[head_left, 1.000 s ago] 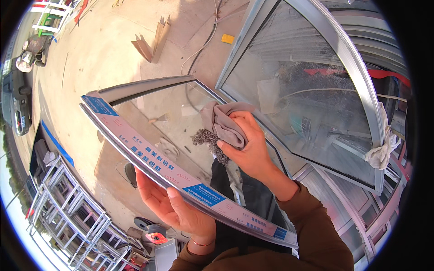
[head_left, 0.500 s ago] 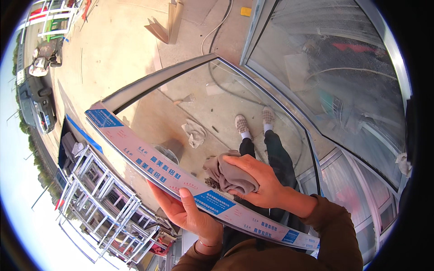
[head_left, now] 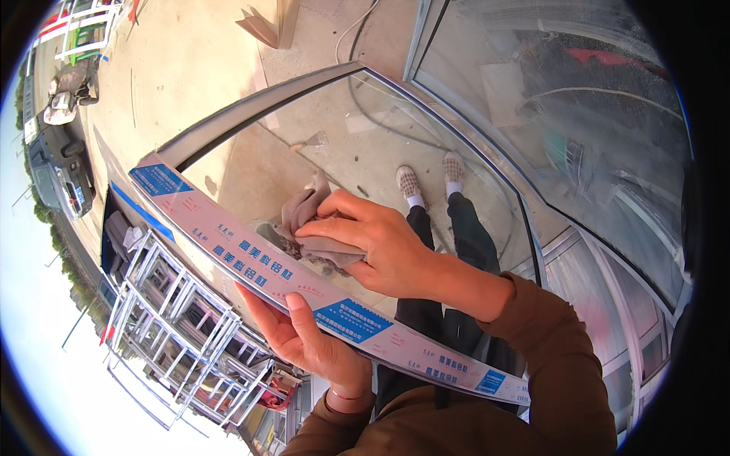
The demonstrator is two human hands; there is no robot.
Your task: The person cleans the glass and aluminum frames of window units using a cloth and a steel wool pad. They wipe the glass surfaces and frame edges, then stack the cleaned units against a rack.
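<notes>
A framed glass pane [head_left: 255, 163] tilts in front of me, its near rail [head_left: 228, 228] wrapped in pink-and-blue printed protective film. My left hand [head_left: 323, 353] grips that rail from its outer side, thumb over the top edge and the fingers partly hidden beneath. In my right hand [head_left: 395, 247] a crumpled grey-brown cloth [head_left: 303, 209] is pressed against the glass close to the filmed rail. Dark smudges show by the cloth's lower edge. The fingers of this hand lie bent over the cloth and hide part of it.
Beyond the pane, at right, stands a larger dusty glass panel [head_left: 601, 144]. Welded metal frames [head_left: 175, 304] are stacked at left, with a parked dark car [head_left: 61, 175] farther off. Through the glass I see my checked shoes [head_left: 408, 181] and a small scraper-like tool [head_left: 312, 140].
My right hand has slid the cloth left and farther up along the glass beside the rail. My left hand keeps its grip on the rail. The view has shifted slightly.
</notes>
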